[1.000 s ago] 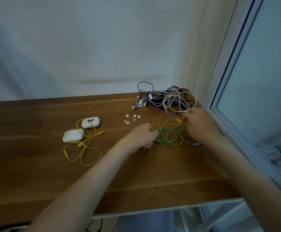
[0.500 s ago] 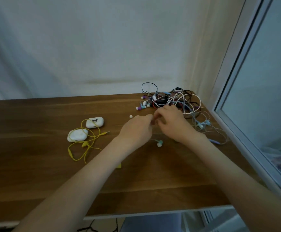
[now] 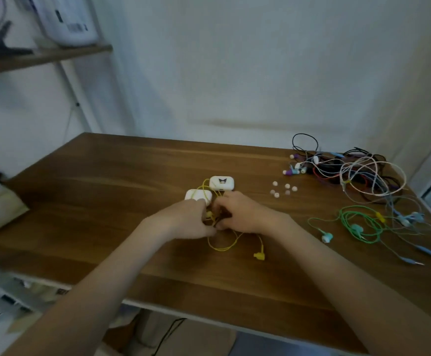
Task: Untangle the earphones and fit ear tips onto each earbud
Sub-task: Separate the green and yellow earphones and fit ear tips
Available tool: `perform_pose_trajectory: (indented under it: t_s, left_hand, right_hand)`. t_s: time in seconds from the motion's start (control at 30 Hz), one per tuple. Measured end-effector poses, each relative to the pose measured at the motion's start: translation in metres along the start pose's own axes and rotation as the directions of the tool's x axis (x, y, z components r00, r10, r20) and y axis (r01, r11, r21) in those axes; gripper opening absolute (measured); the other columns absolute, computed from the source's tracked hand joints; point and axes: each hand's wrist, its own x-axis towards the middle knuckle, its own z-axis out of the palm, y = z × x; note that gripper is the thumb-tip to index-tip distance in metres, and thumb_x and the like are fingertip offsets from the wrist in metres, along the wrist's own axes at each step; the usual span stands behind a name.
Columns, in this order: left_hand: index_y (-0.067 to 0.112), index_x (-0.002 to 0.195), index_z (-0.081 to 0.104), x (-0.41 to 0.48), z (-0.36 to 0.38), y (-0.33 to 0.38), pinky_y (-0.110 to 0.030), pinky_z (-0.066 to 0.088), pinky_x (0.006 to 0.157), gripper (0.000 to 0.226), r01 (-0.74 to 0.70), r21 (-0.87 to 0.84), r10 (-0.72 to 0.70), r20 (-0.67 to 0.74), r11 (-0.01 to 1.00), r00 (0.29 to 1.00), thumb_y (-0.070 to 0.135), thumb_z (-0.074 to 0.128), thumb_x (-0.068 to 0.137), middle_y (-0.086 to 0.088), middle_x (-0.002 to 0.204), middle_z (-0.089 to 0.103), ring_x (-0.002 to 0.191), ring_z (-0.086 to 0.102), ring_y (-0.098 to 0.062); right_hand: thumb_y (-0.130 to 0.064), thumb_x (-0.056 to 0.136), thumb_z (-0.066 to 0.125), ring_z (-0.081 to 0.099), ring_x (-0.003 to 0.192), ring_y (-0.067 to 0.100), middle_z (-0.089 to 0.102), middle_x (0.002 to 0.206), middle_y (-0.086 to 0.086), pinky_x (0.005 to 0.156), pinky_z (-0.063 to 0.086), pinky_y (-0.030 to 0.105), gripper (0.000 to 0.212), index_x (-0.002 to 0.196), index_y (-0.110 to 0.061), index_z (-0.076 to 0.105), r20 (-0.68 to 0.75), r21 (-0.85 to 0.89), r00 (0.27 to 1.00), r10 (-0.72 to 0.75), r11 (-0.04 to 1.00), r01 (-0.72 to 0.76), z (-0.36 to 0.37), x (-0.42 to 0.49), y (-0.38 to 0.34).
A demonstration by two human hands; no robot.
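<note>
The yellow earphones (image 3: 222, 247) are held near the middle of the wooden worktop (image 3: 106, 201). The left hand (image 3: 186, 222) and the right hand (image 3: 242, 214) are brought close together, with the fingertips almost touching. The grip of each hand is closed on the yellow cord, and the fingers are curled round it. A loop of the cord can be seen below the hands, lying on the wood. The yellow plug (image 3: 259, 256) is lying just to the right of that loop.

Two small white cases are placed right behind the hands. The plain case (image 3: 198, 196) is touched by the left fingers. The case with a little cartoon face (image 3: 221, 183) is set just behind it.

Some loose ear tips (image 3: 283, 189) are scattered to the right, apart from the hands. The green earphones (image 3: 358, 224) are laid further right, near the front. A tangled pile of earphones (image 3: 350, 173) is heaped at the far right corner.
</note>
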Motion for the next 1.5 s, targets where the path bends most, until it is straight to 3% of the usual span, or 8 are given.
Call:
perform_pose_trajectory:
  t_s: [0.57,0.73,0.83,0.97,1.07,1.2,1.33,1.5]
  left_hand:
    - [0.026,0.061,0.056,0.003,-0.008,0.018,-0.021,0.033,0.075,0.033,-0.433,-0.488,0.177,-0.485,0.758,0.856,0.026,0.054,0.094,0.013,0.077,0.058,0.093,0.050,-0.015]
    - [0.021,0.044,0.044,0.003,-0.017,0.033,-0.030,0.044,0.081,0.030,-0.511,-0.858,0.076,-0.506,0.060,0.859,0.018,0.049,0.074,-0.004,0.084,0.073,0.086,0.061,-0.014]
    - [0.016,0.045,0.039,-0.003,-0.023,0.037,-0.025,0.051,0.054,0.030,-0.402,-0.855,0.130,-0.462,-0.328,0.877,0.016,0.046,0.073,-0.009,0.051,0.056,0.050,0.056,-0.023]
    - [0.017,0.051,0.033,0.002,-0.022,0.031,-0.012,0.020,0.034,0.032,-0.327,-0.908,0.206,-0.384,-0.262,0.900,0.014,0.045,0.081,0.003,0.038,0.027,0.028,0.021,-0.007]
    - [0.018,0.054,0.033,0.007,-0.018,0.023,-0.012,0.013,0.036,0.042,-0.336,-0.939,0.157,-0.321,0.077,0.934,0.011,0.046,0.093,0.004,0.040,0.023,0.031,0.015,-0.007]
    - [0.021,0.057,0.034,0.003,-0.013,0.019,-0.021,0.012,0.041,0.044,-0.255,-0.795,0.085,-0.250,0.551,0.964,0.020,0.051,0.097,0.004,0.050,0.024,0.041,0.017,-0.010]
    - [0.020,0.057,0.035,-0.002,-0.013,0.017,-0.023,0.012,0.042,0.044,-0.246,-0.797,0.071,-0.250,0.551,0.966,0.019,0.051,0.098,0.004,0.050,0.026,0.041,0.018,-0.010]
    - [0.016,0.062,0.030,-0.008,-0.020,0.016,-0.021,0.011,0.039,0.041,-0.387,-0.875,0.082,-0.380,0.292,0.921,0.015,0.047,0.099,0.002,0.048,0.022,0.039,0.014,-0.012]
  right_hand:
    - [-0.020,0.095,0.057,0.054,0.056,0.011,0.061,0.082,-0.004,0.055,0.047,0.022,0.010,0.102,-0.027,0.055,-0.187,0.587,0.978,0.094,0.809,0.034,-0.032,-0.052,0.037]
    - [-0.008,0.096,0.049,0.063,0.066,0.016,0.061,0.098,-0.006,0.059,0.050,0.026,0.024,0.105,-0.027,0.060,-0.178,0.502,0.965,0.190,0.861,-0.077,-0.032,-0.065,0.050]
    - [-0.009,0.097,0.047,0.064,0.079,0.015,0.062,0.108,-0.002,0.061,0.051,0.023,0.025,0.104,-0.028,0.060,-0.156,0.431,0.966,0.207,0.894,-0.122,-0.030,-0.074,0.059]
    - [-0.010,0.098,0.042,0.053,0.046,0.003,0.062,0.089,-0.005,0.045,0.042,0.018,0.024,0.103,-0.025,0.060,-0.166,0.461,0.924,0.346,0.855,-0.237,-0.029,-0.082,0.070]
    - [-0.013,0.099,0.045,0.045,0.035,0.008,0.061,0.071,-0.001,0.037,0.038,0.021,0.018,0.106,-0.022,0.059,-0.144,0.477,0.898,0.415,0.824,-0.305,-0.029,-0.088,0.075]
    - [-0.022,0.096,0.051,0.060,0.092,0.015,0.060,0.107,0.002,0.077,0.049,0.030,0.015,0.108,-0.025,0.060,-0.166,0.238,0.912,0.376,0.912,-0.333,-0.029,-0.089,0.072]
    - [-0.025,0.090,0.058,0.027,0.133,0.016,0.038,0.139,-0.005,0.108,0.019,0.039,0.033,0.123,-0.028,0.055,-0.267,0.029,0.953,0.143,0.990,-0.141,-0.021,-0.081,0.048]
    - [-0.014,0.087,0.065,0.050,0.106,0.013,0.052,0.113,0.000,0.094,0.043,0.029,0.035,0.118,-0.015,0.049,-0.365,0.458,0.928,-0.078,0.852,0.252,-0.012,-0.072,-0.013]
